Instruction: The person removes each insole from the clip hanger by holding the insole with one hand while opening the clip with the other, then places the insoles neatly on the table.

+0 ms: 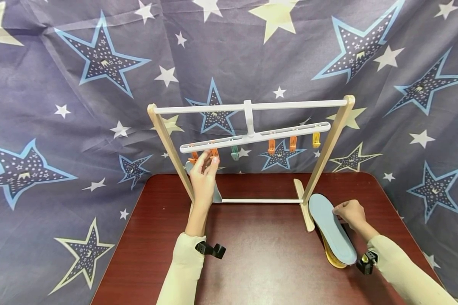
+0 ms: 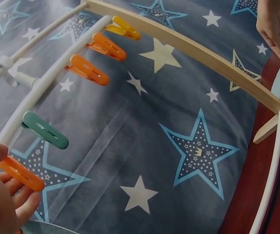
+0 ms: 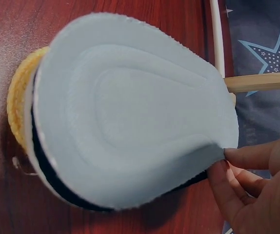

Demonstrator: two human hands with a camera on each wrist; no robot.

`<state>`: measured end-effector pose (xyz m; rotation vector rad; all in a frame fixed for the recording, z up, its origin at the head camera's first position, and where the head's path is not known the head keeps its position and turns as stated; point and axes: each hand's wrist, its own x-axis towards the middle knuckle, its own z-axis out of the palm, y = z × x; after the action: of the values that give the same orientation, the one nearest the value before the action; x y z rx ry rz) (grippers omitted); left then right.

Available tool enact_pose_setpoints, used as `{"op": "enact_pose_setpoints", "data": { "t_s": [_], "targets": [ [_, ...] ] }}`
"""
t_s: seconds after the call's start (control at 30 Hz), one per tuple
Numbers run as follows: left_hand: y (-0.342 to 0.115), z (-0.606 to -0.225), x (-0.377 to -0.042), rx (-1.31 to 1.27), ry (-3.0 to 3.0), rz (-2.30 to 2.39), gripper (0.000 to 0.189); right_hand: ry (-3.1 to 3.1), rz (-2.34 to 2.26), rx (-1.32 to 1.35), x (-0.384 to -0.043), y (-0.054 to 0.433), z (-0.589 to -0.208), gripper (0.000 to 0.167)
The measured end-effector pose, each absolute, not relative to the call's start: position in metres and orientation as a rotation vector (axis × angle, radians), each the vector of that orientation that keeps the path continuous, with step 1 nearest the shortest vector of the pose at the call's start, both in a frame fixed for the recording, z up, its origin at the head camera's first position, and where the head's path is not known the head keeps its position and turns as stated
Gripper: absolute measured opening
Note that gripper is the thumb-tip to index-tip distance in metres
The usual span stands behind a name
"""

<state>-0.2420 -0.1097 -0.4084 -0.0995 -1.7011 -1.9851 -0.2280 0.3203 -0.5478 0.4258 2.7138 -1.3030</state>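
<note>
My left hand (image 1: 203,184) is raised to the left end of a white hanger bar (image 1: 290,130), its thumb and fingers pinching an orange clip (image 2: 23,174). Behind that hand shows part of a grey-blue insole (image 1: 216,195), mostly hidden by the hand and forearm. A green clip (image 2: 45,129) hangs just right of the pinched one. Low at the right, my right hand (image 1: 352,213) pinches the side edge of a light blue insole (image 3: 145,107) between thumb and fingers. This insole lies over darker and yellow insoles (image 3: 23,97), which peek out beneath it.
The hanger hooks on the top rail (image 1: 297,104) of a wooden stand (image 1: 328,148) and tilts, left end lower. More orange clips (image 1: 271,146) and a yellow clip (image 1: 316,140) hang right of centre. A star-patterned cloth (image 1: 99,127) hangs behind the red-brown table (image 1: 259,254).
</note>
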Motion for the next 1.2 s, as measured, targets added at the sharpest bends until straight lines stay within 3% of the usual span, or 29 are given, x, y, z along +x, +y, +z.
{"op": "enact_pose_setpoints", "data": {
  "t_s": [0.97, 1.2],
  "targets": [
    [-0.134, -0.410, -0.225, 0.083, -1.301, -1.793, 0.014, 2.621, -1.447, 0.504, -0.223, 0.314, -0.537, 0.026],
    [-0.149, -0.406, -0.226, 0.220, -1.491, -1.669, 0.025, 2.608, -1.517, 0.382, -0.219, 0.304, -0.525, 0.032]
  ]
}}
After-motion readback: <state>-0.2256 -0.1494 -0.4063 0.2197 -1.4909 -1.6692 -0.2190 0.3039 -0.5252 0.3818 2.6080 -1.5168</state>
